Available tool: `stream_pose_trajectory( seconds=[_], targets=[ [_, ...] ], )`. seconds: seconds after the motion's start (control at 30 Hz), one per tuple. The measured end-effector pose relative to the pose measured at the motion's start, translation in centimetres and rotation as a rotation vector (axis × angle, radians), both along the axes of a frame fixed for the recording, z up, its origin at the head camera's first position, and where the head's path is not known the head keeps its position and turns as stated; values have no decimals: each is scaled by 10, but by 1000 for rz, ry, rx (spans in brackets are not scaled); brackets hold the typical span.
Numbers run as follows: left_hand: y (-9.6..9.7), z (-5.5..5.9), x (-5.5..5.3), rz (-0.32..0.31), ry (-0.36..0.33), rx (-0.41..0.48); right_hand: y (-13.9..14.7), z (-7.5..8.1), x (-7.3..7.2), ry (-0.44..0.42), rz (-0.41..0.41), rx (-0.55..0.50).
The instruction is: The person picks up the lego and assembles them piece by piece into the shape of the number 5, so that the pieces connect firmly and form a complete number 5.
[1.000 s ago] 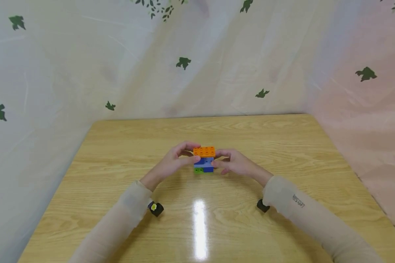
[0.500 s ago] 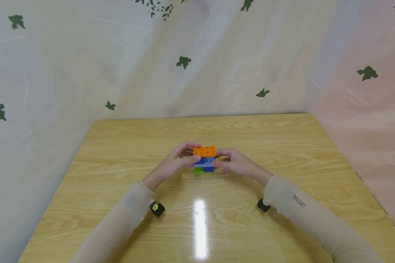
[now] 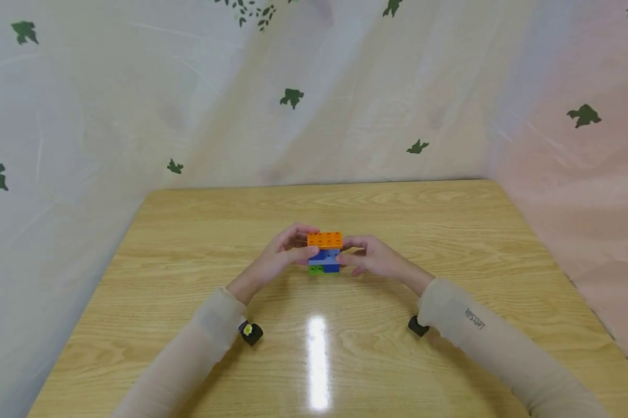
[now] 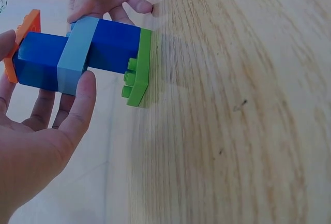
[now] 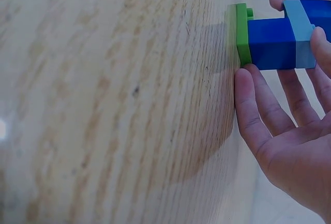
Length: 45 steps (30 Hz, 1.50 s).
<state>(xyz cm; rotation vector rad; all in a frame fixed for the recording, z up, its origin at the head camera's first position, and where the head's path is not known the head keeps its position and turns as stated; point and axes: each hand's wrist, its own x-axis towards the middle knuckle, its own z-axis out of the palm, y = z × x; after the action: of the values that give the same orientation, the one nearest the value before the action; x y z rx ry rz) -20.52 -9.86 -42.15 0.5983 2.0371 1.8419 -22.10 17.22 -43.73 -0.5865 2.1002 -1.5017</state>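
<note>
A stack of toy building bricks (image 3: 325, 262) stands upright mid-table between both hands. An orange plate (image 3: 325, 240) tops it, over an upper blue brick (image 4: 40, 61). Below come a light blue plate (image 4: 77, 56), a lower blue brick (image 5: 271, 44) and a studded green plate (image 4: 140, 74) at the tabletop. The left hand (image 3: 279, 253) grips the stack from the left, its thumb on the light blue plate and a fingertip at the orange one. From the right, the right hand (image 3: 374, 257) holds it with thumb in front and fingers behind; its lower fingers reach near the table.
The wooden table (image 3: 198, 232) runs back to a pale curtain (image 3: 345, 133) with green leaf and bird shapes. A black wrist camera (image 3: 251, 333) hangs under the left sleeve, another black camera (image 3: 418, 326) under the right one. Light glares off the front of the tabletop.
</note>
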Motion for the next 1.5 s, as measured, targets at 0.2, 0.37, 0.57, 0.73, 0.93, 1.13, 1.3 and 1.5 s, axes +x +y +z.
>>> stream_pose_trajectory(
  seconds=[0.2,0.37,0.57,0.73,0.93,1.13,1.3,1.5],
  targets=[
    [0,2,0,1,10,6,1,1,-1,11,7,1],
    [1,2,1,11,10,17,2,3,-1,19,9,3],
    [4,2,2,28,1,18,3,4,0,29,7,9],
    [5,0,4,33,-7,29,3,0,1,18,4,5],
    [5,-1,6,37,-4,20,3,-6,1,21,1,-8],
    [4,0,6,48,0,2,0,-6,3,15,7,-25],
    [4,1,5,54,2,15,0,-1,3,3,-4,-6],
    [4,2,6,63,8,19,0,-1,1,3,-1,7]
  ],
)
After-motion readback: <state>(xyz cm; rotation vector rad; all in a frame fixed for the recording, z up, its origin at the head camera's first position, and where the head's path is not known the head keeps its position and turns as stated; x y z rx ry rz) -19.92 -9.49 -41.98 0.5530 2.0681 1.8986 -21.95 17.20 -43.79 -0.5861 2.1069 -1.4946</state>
